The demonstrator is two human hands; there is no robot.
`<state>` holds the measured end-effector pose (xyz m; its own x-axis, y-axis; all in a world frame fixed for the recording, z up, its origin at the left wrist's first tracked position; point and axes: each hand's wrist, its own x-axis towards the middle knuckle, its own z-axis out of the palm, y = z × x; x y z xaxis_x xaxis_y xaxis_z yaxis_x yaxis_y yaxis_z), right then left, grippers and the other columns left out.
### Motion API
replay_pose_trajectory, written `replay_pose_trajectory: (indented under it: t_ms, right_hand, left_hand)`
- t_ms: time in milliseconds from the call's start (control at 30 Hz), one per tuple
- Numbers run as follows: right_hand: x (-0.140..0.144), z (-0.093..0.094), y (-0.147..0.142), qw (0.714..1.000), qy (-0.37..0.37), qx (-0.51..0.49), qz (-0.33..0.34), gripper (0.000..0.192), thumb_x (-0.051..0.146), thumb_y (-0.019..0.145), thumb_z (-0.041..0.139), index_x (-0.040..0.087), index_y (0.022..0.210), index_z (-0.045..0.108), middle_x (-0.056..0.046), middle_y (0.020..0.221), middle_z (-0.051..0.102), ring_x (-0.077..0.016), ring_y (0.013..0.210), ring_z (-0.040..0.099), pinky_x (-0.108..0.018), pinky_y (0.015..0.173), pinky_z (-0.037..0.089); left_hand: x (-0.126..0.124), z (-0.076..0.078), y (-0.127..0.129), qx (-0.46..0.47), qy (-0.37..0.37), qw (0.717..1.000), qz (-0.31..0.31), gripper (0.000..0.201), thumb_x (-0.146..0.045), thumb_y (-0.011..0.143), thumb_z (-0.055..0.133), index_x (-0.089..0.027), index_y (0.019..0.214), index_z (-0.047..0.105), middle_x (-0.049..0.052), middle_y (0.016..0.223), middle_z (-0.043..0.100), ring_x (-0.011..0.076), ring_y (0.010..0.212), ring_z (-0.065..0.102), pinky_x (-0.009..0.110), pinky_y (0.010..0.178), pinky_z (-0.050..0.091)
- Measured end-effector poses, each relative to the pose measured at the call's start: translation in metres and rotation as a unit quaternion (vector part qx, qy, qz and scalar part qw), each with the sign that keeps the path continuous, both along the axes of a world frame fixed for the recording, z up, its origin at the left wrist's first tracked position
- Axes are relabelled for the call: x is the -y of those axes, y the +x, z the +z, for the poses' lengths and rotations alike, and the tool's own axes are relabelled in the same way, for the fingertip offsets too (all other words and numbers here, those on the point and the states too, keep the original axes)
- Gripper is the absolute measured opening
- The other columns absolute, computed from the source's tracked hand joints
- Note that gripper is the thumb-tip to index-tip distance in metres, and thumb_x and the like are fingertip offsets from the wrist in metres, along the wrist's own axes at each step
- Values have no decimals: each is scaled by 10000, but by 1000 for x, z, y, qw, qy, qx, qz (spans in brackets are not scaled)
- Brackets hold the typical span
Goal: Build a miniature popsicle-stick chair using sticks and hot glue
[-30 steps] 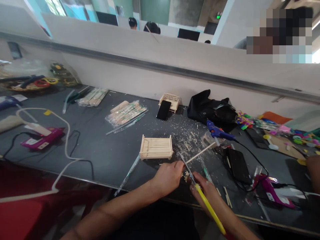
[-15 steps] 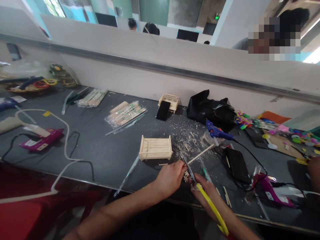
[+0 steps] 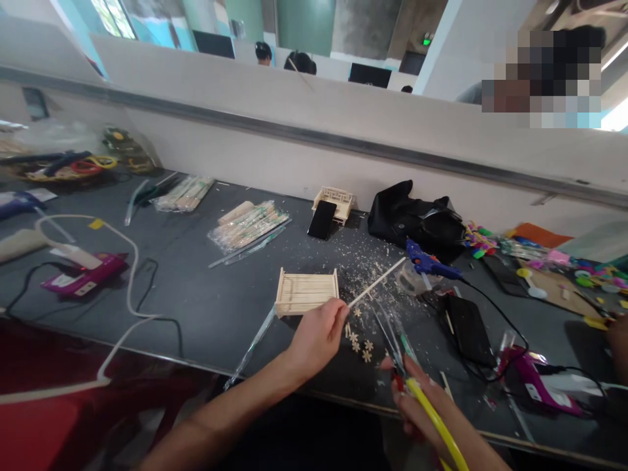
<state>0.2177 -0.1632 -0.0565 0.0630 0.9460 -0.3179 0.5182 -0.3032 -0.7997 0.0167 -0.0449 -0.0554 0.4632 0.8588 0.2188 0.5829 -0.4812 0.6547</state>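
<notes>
My left hand [image 3: 318, 337] is closed, pinching a thin wooden stick [image 3: 377, 284] that points up and to the right. Just behind it sits a small model bed [image 3: 307, 291] built of pale sticks, its near right corner partly covered by the hand. In my right hand [image 3: 417, 392] is a pair of long-nose pliers [image 3: 408, 379] with yellow and red handles, jaws apart and free of the stick. Between the hands, several small flower-shaped wooden pieces [image 3: 367, 345] lie on the dark table [image 3: 206, 314].
Wood crumbs [image 3: 373, 268] are scattered ahead. A blue glue gun [image 3: 432, 261], black phone [image 3: 468, 327] and purple power strip [image 3: 544, 386] stand right. Behind are a phone [image 3: 322, 220] against a small stick-built bench [image 3: 338, 198], a black bag [image 3: 417, 212] and bagged sticks [image 3: 250, 226].
The stick and my left hand have moved left, away from the jaws. My right hand has drawn down and right, and the pliers' jaws have opened. More flower-shaped pieces show.
</notes>
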Motion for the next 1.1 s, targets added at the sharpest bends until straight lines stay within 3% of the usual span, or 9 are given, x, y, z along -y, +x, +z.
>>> replay_pose_trajectory:
  t_ms: [133, 200, 300, 400, 500, 567, 767, 900, 1100]
  right_hand:
    - [-9, -11, 22, 974, 60, 218, -29, 378, 454, 830, 534, 246, 1139, 602, -77, 901, 737, -257, 783, 714, -337, 685, 533]
    - [-17, -18, 32, 936, 75, 340, -49, 397, 384, 814, 537, 225, 1170, 610, -106, 954, 745, -279, 798, 721, -369, 687, 538]
    - [-22, -20, 36, 867, 167, 469, 4, 381, 313, 782, 571, 205, 1137, 655, -125, 934, 744, -301, 838, 708, -405, 733, 538]
    - [-22, 1, 21, 805, 321, 496, 60, 268, 280, 863, 546, 208, 1084, 677, -127, 973, 733, -280, 864, 683, -400, 778, 516]
    - [-29, 32, -5, 745, 461, 474, 88, 335, 218, 929, 529, 240, 1253, 608, -92, 1064, 720, -237, 970, 656, -366, 891, 465]
    - [-40, 46, -19, 709, 512, 474, 103, 300, 190, 933, 543, 251, 1214, 631, -84, 1072, 718, -237, 1023, 636, -379, 946, 429]
    - [-62, 44, -29, 745, 495, 415, 168, 266, 217, 1010, 447, 213, 997, 713, -13, 718, 674, -145, 626, 565, -282, 595, 377]
    - [-60, 45, -32, 754, 501, 397, 153, 311, 305, 1030, 444, 213, 918, 720, -7, 691, 673, -147, 622, 559, -288, 598, 349]
    - [-59, 47, -40, 758, 502, 397, 125, 356, 308, 1027, 457, 194, 799, 705, -4, 636, 671, -146, 602, 568, -291, 608, 369]
  left_hand:
    - [0, 6, -14, 99, 46, 994, -28, 253, -283, 1015, 357, -192, 927, 576, 7, 734, 660, 145, 660, 641, 230, 634, 487]
    - [1, 7, -18, 92, 61, 993, -34, 264, -281, 1022, 348, -192, 935, 581, 11, 764, 674, 143, 683, 650, 232, 645, 492]
    - [-1, 7, -22, 41, 83, 995, -41, 268, -258, 1027, 343, -187, 954, 591, 27, 816, 697, 156, 737, 670, 248, 663, 505]
    - [-4, 8, -25, -22, 104, 992, -68, 246, -208, 1013, 364, -184, 958, 602, 38, 849, 702, 167, 773, 670, 260, 683, 515]
    - [-4, 9, -25, -60, 123, 984, -114, 226, -126, 978, 393, -185, 950, 610, 31, 825, 682, 161, 757, 653, 250, 671, 503]
    - [-2, 9, -25, -67, 143, 977, -141, 225, -97, 962, 407, -185, 954, 613, 24, 787, 657, 155, 722, 637, 245, 658, 491]
    - [1, 9, -27, -85, 198, 965, -147, 159, -125, 949, 464, -178, 968, 613, 24, 758, 645, 163, 652, 626, 248, 586, 457]
    - [1, 9, -28, -102, 199, 964, -146, 144, -117, 908, 508, -168, 946, 638, 32, 738, 659, 165, 613, 620, 240, 515, 409]
    - [7, 8, -21, -28, 253, 960, -115, 225, -123, 929, 448, -155, 777, 609, 24, 635, 613, 147, 516, 552, 244, 472, 350]
